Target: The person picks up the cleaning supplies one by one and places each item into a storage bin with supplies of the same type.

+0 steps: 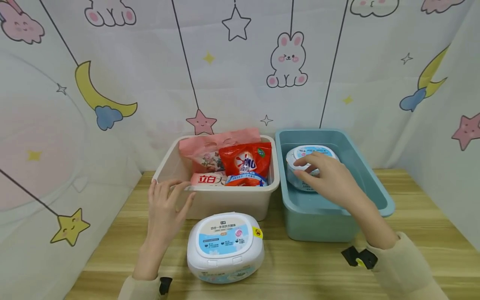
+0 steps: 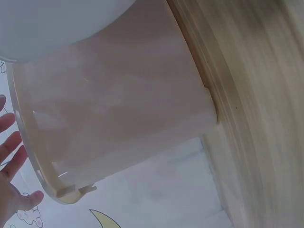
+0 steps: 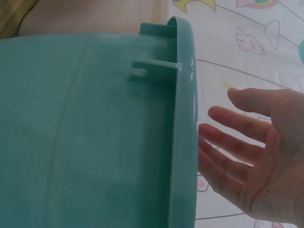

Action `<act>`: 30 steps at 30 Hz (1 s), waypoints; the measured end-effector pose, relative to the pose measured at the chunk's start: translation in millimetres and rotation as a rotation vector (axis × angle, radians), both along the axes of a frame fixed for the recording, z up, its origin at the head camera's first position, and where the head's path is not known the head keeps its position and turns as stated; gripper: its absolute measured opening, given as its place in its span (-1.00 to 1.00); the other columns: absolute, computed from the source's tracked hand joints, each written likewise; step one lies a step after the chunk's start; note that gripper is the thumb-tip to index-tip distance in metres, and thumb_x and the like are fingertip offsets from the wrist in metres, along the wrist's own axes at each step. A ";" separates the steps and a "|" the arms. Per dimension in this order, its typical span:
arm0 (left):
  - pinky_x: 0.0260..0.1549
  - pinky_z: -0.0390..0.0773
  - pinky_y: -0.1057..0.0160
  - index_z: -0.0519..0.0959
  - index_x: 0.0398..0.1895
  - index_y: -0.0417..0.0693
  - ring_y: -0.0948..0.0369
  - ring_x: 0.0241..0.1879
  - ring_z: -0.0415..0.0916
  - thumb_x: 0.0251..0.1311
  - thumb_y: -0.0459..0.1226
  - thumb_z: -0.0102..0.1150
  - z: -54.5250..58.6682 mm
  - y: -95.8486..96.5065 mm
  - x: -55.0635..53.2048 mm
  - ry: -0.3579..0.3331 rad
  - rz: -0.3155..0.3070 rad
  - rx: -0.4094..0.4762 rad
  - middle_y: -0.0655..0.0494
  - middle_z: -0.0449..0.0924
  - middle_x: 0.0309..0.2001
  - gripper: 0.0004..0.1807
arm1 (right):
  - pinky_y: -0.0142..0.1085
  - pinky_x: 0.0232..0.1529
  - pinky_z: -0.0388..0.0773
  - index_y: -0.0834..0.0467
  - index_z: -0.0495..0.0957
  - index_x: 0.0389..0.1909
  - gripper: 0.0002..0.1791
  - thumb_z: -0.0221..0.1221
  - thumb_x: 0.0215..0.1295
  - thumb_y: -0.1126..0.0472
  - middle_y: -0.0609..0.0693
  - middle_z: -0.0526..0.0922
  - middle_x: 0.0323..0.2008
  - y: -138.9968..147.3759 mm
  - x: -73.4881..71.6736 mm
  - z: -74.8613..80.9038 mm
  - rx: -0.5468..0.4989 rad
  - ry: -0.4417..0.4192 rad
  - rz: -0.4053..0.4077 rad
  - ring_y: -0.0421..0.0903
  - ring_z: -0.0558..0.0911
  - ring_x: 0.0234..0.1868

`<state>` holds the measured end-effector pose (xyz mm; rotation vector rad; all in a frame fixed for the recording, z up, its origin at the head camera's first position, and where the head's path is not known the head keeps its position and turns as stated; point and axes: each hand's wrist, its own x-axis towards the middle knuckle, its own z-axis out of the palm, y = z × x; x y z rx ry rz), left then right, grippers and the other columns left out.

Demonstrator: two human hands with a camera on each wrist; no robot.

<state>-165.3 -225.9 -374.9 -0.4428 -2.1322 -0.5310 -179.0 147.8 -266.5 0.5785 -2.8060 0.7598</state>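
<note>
A white laundry-capsule box (image 1: 225, 246) with a blue label stands on the table in front of the bins. Just left of it my left hand (image 1: 165, 208) hovers at the front left corner of the cream bin (image 1: 225, 200), fingers loosely spread and holding nothing. A second white box (image 1: 300, 166) sits inside the blue-green bin (image 1: 318, 221). Above that box is my right hand (image 1: 330, 179), fingers relaxed and partly covering it. In the right wrist view the right hand (image 3: 261, 156) has spread fingers with nothing in them, beyond the bin's rim.
The cream bin contains a red detergent bag (image 1: 245, 162), a pink bag (image 1: 210, 150) and a white-and-red pack (image 1: 208, 179). Both bins stand side by side on the wooden table (image 1: 300, 275). A patterned curtain (image 1: 240, 83) hangs close behind and at both sides.
</note>
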 end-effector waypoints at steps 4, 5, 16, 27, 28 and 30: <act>0.30 0.03 -0.39 0.60 -0.11 -0.16 -0.10 -0.01 0.40 0.33 0.01 0.06 2.3 3.2 0.9 0.009 -0.011 -0.009 -0.15 0.52 -0.10 -0.59 | -0.05 -0.08 0.64 0.05 0.58 0.04 -0.66 0.13 0.36 -0.02 0.03 0.63 0.06 6.2 4.8 -4.3 -0.031 0.021 -0.002 -0.03 0.66 -0.08; 0.29 0.04 -0.39 0.60 -0.11 -0.16 -0.10 -0.01 0.40 0.35 0.03 0.03 3.0 4.1 1.2 0.011 -0.014 -0.012 -0.15 0.52 -0.10 -0.56 | -0.04 -0.08 0.63 0.06 0.57 0.05 -0.66 0.13 0.37 -0.02 0.04 0.62 0.06 7.7 5.7 -5.5 -0.041 0.026 -0.003 -0.02 0.66 -0.07; 0.24 0.08 -0.41 0.60 -0.08 -0.12 -0.11 -0.01 0.39 0.39 0.14 -0.17 16.4 13.3 13.0 0.022 -0.062 -0.054 -0.14 0.51 -0.10 -0.45 | -0.02 -0.13 0.64 0.05 0.48 0.19 -0.60 0.10 0.39 0.05 0.07 0.63 0.05 25.6 15.7 -19.9 -0.157 0.105 -0.041 0.03 0.66 -0.06; 0.30 0.06 -0.38 0.60 -0.04 -0.03 -0.04 0.02 0.44 0.39 0.08 -0.09 26.3 22.1 26.9 0.020 -0.111 -0.118 -0.08 0.57 -0.05 -0.56 | -0.56 -0.29 0.52 0.04 0.51 0.16 -0.61 0.18 0.33 0.15 0.07 0.66 -0.11 39.1 25.6 -32.0 -0.241 0.199 -0.098 -0.29 0.59 -0.17; 0.29 0.08 -0.37 0.60 -0.05 -0.03 -0.03 0.02 0.44 0.39 0.10 -0.12 26.7 23.0 27.6 0.016 -0.111 -0.127 -0.08 0.57 -0.05 -0.53 | -0.57 -0.29 0.52 0.04 0.51 0.16 -0.62 0.18 0.33 0.16 0.06 0.66 -0.11 40.2 26.5 -33.2 -0.248 0.206 -0.099 -0.39 0.56 -0.18; 0.27 0.11 -0.37 0.61 -0.06 -0.04 -0.04 0.00 0.44 0.40 0.12 -0.16 27.1 24.9 28.8 0.018 -0.116 -0.142 -0.08 0.57 -0.05 -0.50 | -0.60 -0.29 0.51 0.05 0.52 0.16 -0.62 0.18 0.33 0.18 0.06 0.67 -0.11 42.8 28.2 -35.4 -0.269 0.216 -0.100 -0.55 0.48 -0.20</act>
